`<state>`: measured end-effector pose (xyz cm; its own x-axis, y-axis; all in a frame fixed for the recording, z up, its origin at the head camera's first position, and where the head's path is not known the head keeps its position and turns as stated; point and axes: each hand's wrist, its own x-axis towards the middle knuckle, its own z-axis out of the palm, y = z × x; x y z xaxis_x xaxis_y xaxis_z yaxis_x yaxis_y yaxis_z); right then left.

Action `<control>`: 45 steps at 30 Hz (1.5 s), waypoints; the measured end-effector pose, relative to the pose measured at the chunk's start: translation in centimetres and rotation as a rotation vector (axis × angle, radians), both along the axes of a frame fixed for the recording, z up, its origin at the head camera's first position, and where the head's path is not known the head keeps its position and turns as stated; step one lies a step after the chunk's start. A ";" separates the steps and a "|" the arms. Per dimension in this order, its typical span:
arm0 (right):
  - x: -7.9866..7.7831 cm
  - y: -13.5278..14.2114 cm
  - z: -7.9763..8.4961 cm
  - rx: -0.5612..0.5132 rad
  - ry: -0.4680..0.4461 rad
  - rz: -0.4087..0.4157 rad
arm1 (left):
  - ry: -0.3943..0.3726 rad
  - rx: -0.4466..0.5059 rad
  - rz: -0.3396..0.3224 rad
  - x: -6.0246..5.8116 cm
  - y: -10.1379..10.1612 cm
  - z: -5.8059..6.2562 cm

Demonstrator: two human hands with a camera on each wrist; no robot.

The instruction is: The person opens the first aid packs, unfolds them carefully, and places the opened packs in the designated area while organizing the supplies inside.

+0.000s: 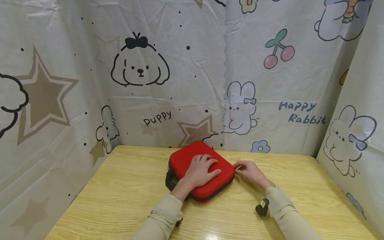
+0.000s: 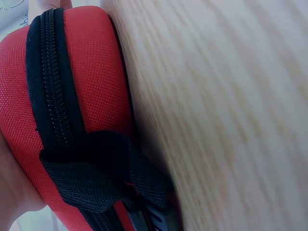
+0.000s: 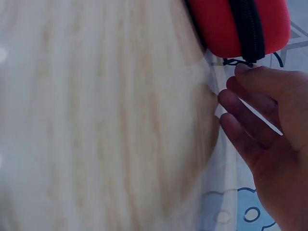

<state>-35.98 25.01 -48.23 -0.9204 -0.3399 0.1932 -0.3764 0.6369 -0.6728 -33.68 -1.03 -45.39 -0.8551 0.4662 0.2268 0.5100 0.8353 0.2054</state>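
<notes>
A red zippered case [image 1: 196, 150] with a carry handle [image 1: 170, 180] lies on the wooden table, turned at an angle. My left hand [image 1: 200, 169] rests on its top with the fingers spread. At the case's right corner, my right hand [image 1: 251, 174] pinches the zipper pull [image 3: 234, 62] between thumb and forefinger, the other fingers loosely bent. In the left wrist view, the black zipper [image 2: 54, 86] runs closed along the side, and the webbing handle strap [image 2: 84, 180] crosses it.
The wooden table [image 1: 126, 203] ends at a printed cloth backdrop [image 1: 192, 83] behind, with more cloth at both sides. A black wrist device [image 1: 262, 207] with a yellow mark sits by the right sleeve.
</notes>
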 end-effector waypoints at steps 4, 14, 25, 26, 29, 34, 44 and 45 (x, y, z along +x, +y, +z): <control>0.1 -0.2 -0.2 0.014 -0.016 -0.019 | 0.002 -0.002 0.000 0.0 0.0 0.0; 0.3 0.0 -0.5 0.052 0.026 -0.055 | 0.008 0.005 -0.003 0.1 0.1 0.0; 0.5 1.0 -0.4 0.054 0.146 0.022 | 0.002 0.009 0.008 0.0 -0.2 0.0; 0.5 1.1 -0.3 0.059 0.154 0.033 | 0.000 0.009 0.012 0.0 -0.2 0.0; 0.7 1.2 -0.1 0.072 0.163 0.052 | -0.008 0.013 0.020 0.0 -0.2 0.0; 1.3 1.6 0.0 0.070 0.167 0.072 | -0.013 0.014 0.033 0.0 0.0 -0.2; 2.3 2.0 -0.1 0.023 0.122 0.146 | -0.002 0.006 0.060 -0.2 0.2 -0.3; 2.4 2.0 -0.1 0.027 0.119 0.145 | -0.001 0.009 0.063 -0.2 0.3 -0.3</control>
<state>-33.57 27.00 -48.32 -0.8327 -0.4736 0.2869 -0.5414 0.5877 -0.6012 -33.89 -0.76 -45.64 -0.8830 0.4092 0.2298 0.4560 0.8639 0.2138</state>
